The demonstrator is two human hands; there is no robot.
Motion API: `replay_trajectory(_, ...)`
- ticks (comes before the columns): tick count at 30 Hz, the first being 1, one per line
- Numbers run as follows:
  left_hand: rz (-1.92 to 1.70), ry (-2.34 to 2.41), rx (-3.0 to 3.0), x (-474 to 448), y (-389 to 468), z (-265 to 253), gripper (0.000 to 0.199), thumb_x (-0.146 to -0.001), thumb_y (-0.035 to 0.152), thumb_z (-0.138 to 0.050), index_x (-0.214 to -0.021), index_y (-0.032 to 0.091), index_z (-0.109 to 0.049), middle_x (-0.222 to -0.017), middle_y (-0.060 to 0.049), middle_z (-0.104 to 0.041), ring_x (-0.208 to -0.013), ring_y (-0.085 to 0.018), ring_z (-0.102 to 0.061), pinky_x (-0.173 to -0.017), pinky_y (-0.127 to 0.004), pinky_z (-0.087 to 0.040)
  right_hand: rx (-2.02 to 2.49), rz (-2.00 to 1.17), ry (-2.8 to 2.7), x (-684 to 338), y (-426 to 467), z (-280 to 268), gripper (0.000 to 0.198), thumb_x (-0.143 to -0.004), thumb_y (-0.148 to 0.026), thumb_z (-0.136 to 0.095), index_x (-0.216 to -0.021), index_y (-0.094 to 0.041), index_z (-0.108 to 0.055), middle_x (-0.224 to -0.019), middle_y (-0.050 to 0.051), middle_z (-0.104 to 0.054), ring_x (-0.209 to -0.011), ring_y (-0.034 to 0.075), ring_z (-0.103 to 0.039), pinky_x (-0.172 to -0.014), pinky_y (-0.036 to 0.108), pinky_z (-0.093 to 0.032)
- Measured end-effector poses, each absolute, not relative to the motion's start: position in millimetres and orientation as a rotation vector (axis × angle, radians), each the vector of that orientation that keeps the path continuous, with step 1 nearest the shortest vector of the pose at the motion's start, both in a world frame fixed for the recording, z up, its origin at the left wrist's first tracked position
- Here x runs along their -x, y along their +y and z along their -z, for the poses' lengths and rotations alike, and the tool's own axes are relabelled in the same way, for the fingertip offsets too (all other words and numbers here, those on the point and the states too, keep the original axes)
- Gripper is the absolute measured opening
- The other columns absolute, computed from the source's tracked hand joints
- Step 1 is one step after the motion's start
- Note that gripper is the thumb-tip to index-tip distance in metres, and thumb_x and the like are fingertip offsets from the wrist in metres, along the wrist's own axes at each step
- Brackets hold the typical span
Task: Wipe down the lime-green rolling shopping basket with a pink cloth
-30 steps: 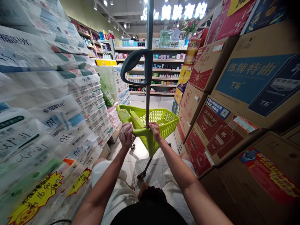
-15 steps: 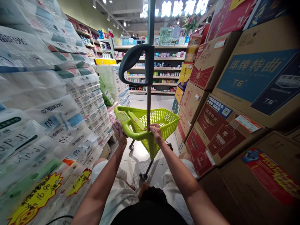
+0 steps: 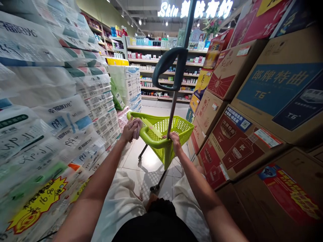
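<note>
A lime-green shopping basket cart (image 3: 153,145) stands on the floor in front of me, its perforated basket facing away. My left hand (image 3: 129,129) is closed on a crumpled pinkish-grey cloth (image 3: 137,127), pressed on the left part of the cart's rim panel. On the other side my right hand (image 3: 174,139) grips the base of the metal pole (image 3: 172,114), where it meets the green frame. This pole leans to the right and carries a dark grey-blue loop handle (image 3: 166,69). Some right fingers are hidden behind the pole.
Stacked tissue packs (image 3: 83,124) rise close on my left, with yellow price signs (image 3: 40,205). Cardboard cartons (image 3: 237,134) are piled close on my right. Shelves of small goods (image 3: 151,71) stand across the tiled floor (image 3: 153,107). A cart wheel (image 3: 154,188) sits between my legs.
My left hand has slid the cloth over the rim panel, covering it. The pole and its handle have tilted to the right, with my right hand still at the base.
</note>
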State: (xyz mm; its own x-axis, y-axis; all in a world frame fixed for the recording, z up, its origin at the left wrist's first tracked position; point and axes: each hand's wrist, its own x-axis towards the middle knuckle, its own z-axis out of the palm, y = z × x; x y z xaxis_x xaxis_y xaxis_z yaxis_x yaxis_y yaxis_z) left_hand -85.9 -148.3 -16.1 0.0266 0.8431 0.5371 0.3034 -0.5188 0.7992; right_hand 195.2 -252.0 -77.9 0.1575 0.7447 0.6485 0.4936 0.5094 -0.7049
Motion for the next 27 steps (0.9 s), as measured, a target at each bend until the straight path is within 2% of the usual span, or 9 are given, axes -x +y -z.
replay_trajectory(4,-1.643,1.247,-1.793,64.8,-162.4,23.7,0.042,-0.092,0.051,-0.06,-0.112,0.018,-0.075,-0.112,-0.01,-0.077,-0.11,-0.029,-0.071,-0.105,-0.044,-0.054,1.133,0.22,-1.144,-165.7,-284.2,72.0,0.037,-0.105,-0.038,-0.037,-0.117,-0.019,-0.067,-0.124,0.013,-0.068,-0.122,0.028,-0.058,-0.105,0.047,-0.039)
replay_trajectory(6,-1.786,1.366,-1.754,56.2,-160.2,20.2,0.035,-0.094,0.051,-0.058,-0.096,0.019,-0.073,-0.09,-0.007,-0.074,-0.089,-0.025,-0.071,-0.093,-0.041,-0.058,1.087,0.386,-1.254,-149.7,-298.8,60.6,0.031,-0.104,-0.034,-0.039,-0.116,-0.02,-0.064,-0.121,0.013,-0.068,-0.119,0.028,-0.06,-0.105,0.047,-0.039)
replay_trajectory(8,-1.967,1.453,-1.712,48.2,-152.9,13.7,0.032,-0.096,0.049,-0.058,-0.085,0.02,-0.066,-0.08,-0.005,-0.066,-0.08,-0.022,-0.067,-0.085,-0.038,-0.058,1.13,0.435,-1.529,-135.5,-305.9,47.2,0.025,-0.103,-0.032,-0.044,-0.112,-0.022,-0.065,-0.116,0.01,-0.071,-0.112,0.026,-0.063,-0.104,0.045,-0.04)
replay_trajectory(10,-2.063,1.455,-1.76,39.8,-148.4,10.2,0.028,-0.095,0.046,-0.06,-0.084,0.021,-0.062,-0.083,-0.005,-0.064,-0.083,-0.021,-0.065,-0.086,-0.037,-0.057,1.268,0.453,-1.671,-125.2,-304.9,38.0,0.023,-0.102,-0.032,-0.05,-0.113,-0.022,-0.066,-0.109,0.009,-0.073,-0.105,0.026,-0.063,-0.102,0.043,-0.041)
replay_trajectory(13,-1.914,1.296,-2.119,28.0,-162.3,18.1,0.029,-0.093,0.045,-0.064,-0.105,0.019,-0.064,-0.107,-0.011,-0.067,-0.105,-0.026,-0.065,-0.099,-0.043,-0.054,1.424,0.509,-1.675,-121.6,-294.2,38.3,0.028,-0.103,-0.032,-0.05,-0.117,-0.018,-0.068,-0.099,0.01,-0.075,-0.094,0.026,-0.063,-0.094,0.041,-0.043)
replay_trajectory(16,-1.735,1.084,-2.463,22.4,-191.3,33.8,0.037,-0.099,0.038,-0.055,-0.129,0.017,-0.06,-0.142,-0.019,-0.057,-0.139,-0.032,-0.05,-0.119,-0.053,-0.04,1.359,0.541,-1.69,-133.0,-281.5,47.9,0.03,-0.103,-0.029,-0.047,-0.11,-0.016,-0.073,-0.091,0.009,-0.076,-0.085,0.023,-0.066,-0.086,0.037,-0.044)
replay_trajectory(18,-1.639,0.98,-2.583,23.4,-201.1,37.7,0.034,-0.102,0.03,-0.046,-0.128,0.019,-0.064,-0.149,-0.016,-0.053,-0.149,-0.031,-0.04,-0.126,-0.055,-0.031,1.284,0.539,-1.704,-144.8,-275.2,52.9,0.032,-0.102,-0.027,-0.045,-0.105,-0.017,-0.075,-0.087,0.009,-0.077,-0.08,0.021,-0.067,-0.081,0.035,-0.045)
replay_trajectory(22,-1.331,0.971,-2.555,31.7,-172.0,16.1,0.035,-0.1,0.026,-0.045,-0.12,0.023,-0.072,-0.138,-0.01,-0.064,-0.14,-0.027,-0.05,-0.126,-0.051,-0.034,1.207,0.466,-1.706,-163.7,-269.4,55.8,0.039,-0.101,-0.029,-0.041,-0.103,-0.018,-0.078,-0.087,0.009,-0.079,-0.08,0.021,-0.07,-0.08,0.035,-0.048)
replay_trajectory(27,-1.177,1.505,-2.143,35.0,-112.1,-26.7,0.032,-0.089,0.021,-0.053,-0.109,0.016,-0.078,-0.137,-0.017,-0.061,-0.119,-0.035,-0.062,-0.111,-0.054,-0.05,1.208,0.363,-1.68,-170.9,-266.5,59.1,0.04,-0.097,-0.031,-0.041,-0.103,-0.019,-0.08,-0.089,0.01,-0.079,-0.083,0.024,-0.071,-0.082,0.039,-0.05)
